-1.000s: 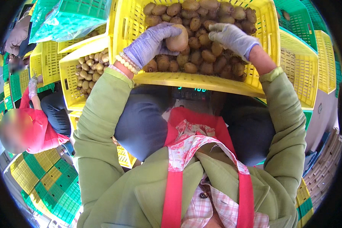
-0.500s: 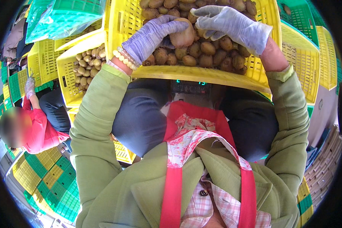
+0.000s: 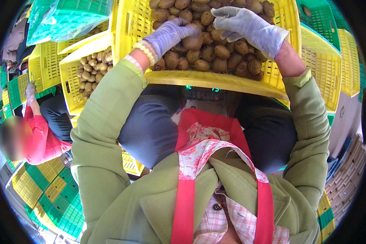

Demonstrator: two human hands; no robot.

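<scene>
A yellow crate [image 3: 215, 79] full of brown, fuzzy kiwifruit [image 3: 220, 65] stands in front of me, over my knees. My left hand [image 3: 171, 34], in a thin whitish glove, is low over the fruit at the left, its fingers curled round one kiwifruit [image 3: 192, 42]. Part of that fruit is hidden beneath the fingers. Above the middle of the pile, my right hand [image 3: 250, 30] hangs gloved and bent, thumb apart from the fingers, with nothing seen in it.
A smaller lot of kiwifruit lies in a yellow crate [image 3: 71, 91] at the left. Green crates in plastic [image 3: 73, 18] stand behind it. More yellow crates [image 3: 319, 79] line the right. A scale display [image 3: 203, 93] glows under the crate. Another person [image 3: 44, 140] sits at left.
My left hand has lowered with its kiwifruit toward the pile and turned over it. The right hand has shifted only slightly, and its fingers remain apart.
</scene>
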